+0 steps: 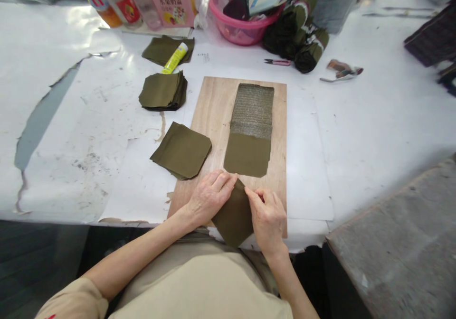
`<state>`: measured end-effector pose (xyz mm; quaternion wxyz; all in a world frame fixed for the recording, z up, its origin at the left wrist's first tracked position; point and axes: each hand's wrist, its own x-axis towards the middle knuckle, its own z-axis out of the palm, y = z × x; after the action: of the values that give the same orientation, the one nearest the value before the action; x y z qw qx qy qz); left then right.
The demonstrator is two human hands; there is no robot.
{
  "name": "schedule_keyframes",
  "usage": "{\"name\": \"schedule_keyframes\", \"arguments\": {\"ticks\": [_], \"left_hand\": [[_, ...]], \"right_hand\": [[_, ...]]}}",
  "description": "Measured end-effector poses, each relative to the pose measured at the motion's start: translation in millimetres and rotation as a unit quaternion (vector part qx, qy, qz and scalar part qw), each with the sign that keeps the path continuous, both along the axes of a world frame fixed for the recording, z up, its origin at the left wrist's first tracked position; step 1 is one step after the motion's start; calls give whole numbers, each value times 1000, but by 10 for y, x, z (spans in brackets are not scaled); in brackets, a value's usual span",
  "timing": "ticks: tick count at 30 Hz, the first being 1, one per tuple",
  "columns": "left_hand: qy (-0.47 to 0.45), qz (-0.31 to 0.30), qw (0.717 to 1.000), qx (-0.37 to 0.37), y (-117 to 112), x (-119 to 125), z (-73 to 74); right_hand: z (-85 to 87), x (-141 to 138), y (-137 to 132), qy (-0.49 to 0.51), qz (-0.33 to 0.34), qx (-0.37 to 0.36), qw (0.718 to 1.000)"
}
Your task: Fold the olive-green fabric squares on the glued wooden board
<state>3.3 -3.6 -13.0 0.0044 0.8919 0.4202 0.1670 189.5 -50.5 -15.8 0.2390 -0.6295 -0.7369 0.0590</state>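
An olive-green fabric piece (235,217) hangs partly over the table's front edge, its upper corner between my two hands. My left hand (213,193) is closed on its upper left edge, fingertips near the wooden board. The right hand (266,212) pinches its upper right edge between thumb and forefinger. Just beyond, on the wooden board (208,110), lies an olive fabric piece (247,153) with a speckled, ridged grey-green section (252,105) above it. Left of these, a small stack of cut fabric pieces (183,150) overlaps the board's edge.
Farther left sit a thicker fabric stack (162,91) and another fabric pile (151,51) with a yellow glue stick (175,58) on it. A pink basin (242,32), rolled dark fabric bundles (308,55), thread snips (278,62) and a pink box (173,3) stand at the back.
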Motion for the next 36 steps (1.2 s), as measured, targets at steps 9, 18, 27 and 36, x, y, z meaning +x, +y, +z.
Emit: {"name": "schedule_keyframes", "arguments": {"ticks": [9,18,27,36], "left_hand": [[43,-138,990,-7,29,3,54],[45,-138,989,-5,36,13,77],[74,-163,984,6,44,45,152],[69,-173,982,-24,89,67,134]], "right_hand": [[10,48,-3,24,15,-9,1000],[-14,177,-66,23,23,0,999],[-10,217,-136,17,23,-19,999],[34,255,-146,33,23,-34,999]]}}
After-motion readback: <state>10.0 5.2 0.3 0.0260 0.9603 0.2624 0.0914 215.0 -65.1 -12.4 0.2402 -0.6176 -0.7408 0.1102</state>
